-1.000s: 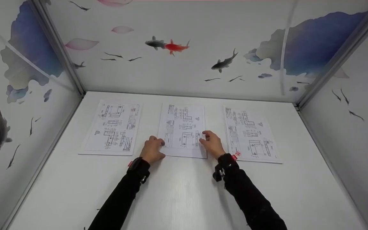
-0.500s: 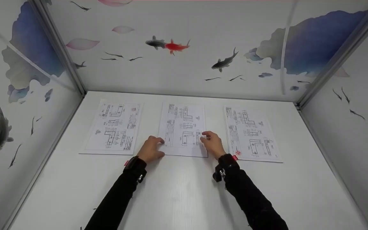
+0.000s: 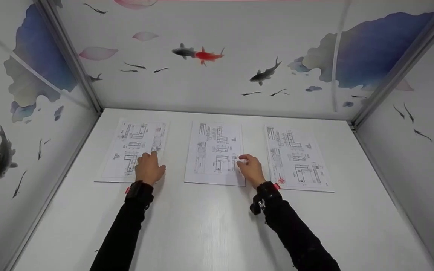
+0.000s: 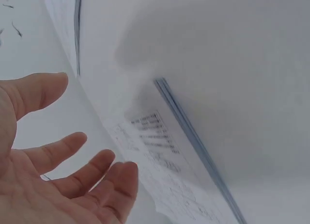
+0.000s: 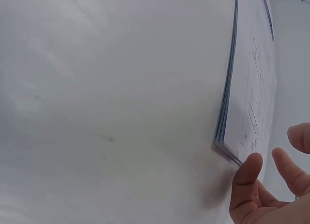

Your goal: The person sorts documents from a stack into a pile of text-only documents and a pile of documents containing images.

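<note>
Right-hand fingers (image 3: 245, 156) overhang the middle paper stack (image 3: 214, 153) at right.

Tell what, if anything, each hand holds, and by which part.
Nothing appears held: the left hand is over the left papers, and the right hand is at the edge of the middle papers without pinching it.

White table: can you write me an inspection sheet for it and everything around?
Surface: white table, a bit shiny.
Job's things: left drawing, middle drawing and right drawing, flat in a row, apart.
Clutter: nothing seen.
Hands: left hand over the left drawing, contact unclear; right hand at the middle drawing's right edge, fingers bent.
Cables: nothing certain; a dark speck by the left sleeve is too small to tell.
Surroundings: walls with fish and petals pictured; metal posts in the corners.
</note>
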Demonstrator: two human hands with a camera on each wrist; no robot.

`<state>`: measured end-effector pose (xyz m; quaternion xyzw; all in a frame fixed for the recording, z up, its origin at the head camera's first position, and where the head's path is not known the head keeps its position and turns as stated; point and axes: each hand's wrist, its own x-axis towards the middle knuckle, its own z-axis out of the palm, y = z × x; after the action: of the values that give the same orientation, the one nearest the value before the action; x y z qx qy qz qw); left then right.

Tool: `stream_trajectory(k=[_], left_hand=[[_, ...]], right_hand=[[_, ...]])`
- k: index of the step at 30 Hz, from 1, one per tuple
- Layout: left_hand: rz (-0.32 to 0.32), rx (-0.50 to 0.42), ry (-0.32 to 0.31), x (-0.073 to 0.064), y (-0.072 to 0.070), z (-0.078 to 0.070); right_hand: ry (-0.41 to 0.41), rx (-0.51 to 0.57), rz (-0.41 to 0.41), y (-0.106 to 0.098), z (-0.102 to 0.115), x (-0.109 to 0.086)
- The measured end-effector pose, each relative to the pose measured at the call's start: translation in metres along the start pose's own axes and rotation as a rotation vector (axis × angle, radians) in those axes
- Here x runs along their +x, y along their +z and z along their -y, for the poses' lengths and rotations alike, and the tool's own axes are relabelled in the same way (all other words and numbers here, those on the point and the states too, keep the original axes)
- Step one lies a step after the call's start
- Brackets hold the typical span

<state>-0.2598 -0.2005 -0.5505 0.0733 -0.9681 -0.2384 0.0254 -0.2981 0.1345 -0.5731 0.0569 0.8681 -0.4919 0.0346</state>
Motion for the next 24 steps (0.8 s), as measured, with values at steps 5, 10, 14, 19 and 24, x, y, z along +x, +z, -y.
stream_trajectory(k=[5, 10, 14, 19, 24], left_hand=[[-0.005, 0.100, -0.073, -0.003, -0.001, 0.016], [0.054, 0.115, -0.080, -0.006, 0.001, 0.018], [0.088, 0.148, -0.060, -0.006, 0.001, 0.017], [0.070, 0.184, -0.065, -0.004, 0.003, 0.017], [0.060, 0.179, -0.049, 0.000, 0.005, 0.019]], right_hand=[[-0.098, 0.014, -0.096, 0.008, 0.008, 0.000], [-0.141, 0.065, -0.107, 0.024, 0.023, -0.006], [-0.148, 0.110, -0.042, 0.041, 0.039, -0.018], [-0.183, 0.133, 0.086, 0.056, 0.054, -0.031], [-0.193, 0.143, 0.130, 0.062, 0.054, -0.037]])
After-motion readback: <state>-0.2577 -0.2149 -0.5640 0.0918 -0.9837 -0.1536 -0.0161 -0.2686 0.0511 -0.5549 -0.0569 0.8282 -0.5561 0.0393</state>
